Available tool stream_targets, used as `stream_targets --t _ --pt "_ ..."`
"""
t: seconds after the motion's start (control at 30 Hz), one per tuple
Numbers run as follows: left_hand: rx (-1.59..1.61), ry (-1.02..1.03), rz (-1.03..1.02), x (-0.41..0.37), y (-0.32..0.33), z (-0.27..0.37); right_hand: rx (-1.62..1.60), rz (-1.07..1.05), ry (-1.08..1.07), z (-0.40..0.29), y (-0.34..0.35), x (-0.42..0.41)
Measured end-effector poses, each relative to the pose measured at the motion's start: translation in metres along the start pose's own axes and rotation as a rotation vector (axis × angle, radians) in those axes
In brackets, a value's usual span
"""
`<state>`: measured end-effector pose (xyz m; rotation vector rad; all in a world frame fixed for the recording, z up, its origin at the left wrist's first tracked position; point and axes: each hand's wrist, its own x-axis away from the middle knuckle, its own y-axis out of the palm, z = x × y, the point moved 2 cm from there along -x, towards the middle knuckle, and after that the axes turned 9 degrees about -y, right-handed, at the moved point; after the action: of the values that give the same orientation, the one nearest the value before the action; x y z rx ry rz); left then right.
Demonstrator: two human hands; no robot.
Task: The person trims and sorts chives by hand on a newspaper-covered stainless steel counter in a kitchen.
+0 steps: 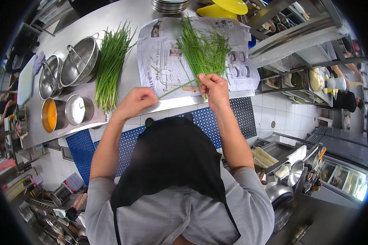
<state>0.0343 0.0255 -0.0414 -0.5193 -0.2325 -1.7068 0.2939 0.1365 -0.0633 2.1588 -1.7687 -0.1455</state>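
Observation:
A thin green stalk (176,89), likely garlic chive, stretches between my two hands above the table's front edge. My left hand (138,100) is closed at its lower end, knuckles up. My right hand (214,87) pinches the other end between thumb and fingers. Just beyond the right hand, a loose pile of green chives (204,50) lies on spread newspaper (148,65), with small trimmings scattered to its left. Left of the newspaper, a larger bundle of chives (112,69) rests on the steel table (127,65), pale ends towards me.
Two steel colanders (81,62) stand at the left. Nearer are a steel container of orange liquid (51,114) and another of white contents (76,110), on a cloth. Stacked plates (170,6) and a yellow basin (217,11) sit at the back. Steel shelving (297,46) borders the right.

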Motion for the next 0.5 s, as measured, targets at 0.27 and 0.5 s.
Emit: stream_targets --t 0.27,0.5 --pt "-0.039 -0.17 -0.043 0.038 -0.061 -0.01 0.048 -0.01 -0.021 -0.025 -0.028 -0.012" --pt "-0.061 -0.21 -0.092 0.048 -0.086 -0.009 0.189 -0.159 -0.047 -0.042 -0.046 -0.019"
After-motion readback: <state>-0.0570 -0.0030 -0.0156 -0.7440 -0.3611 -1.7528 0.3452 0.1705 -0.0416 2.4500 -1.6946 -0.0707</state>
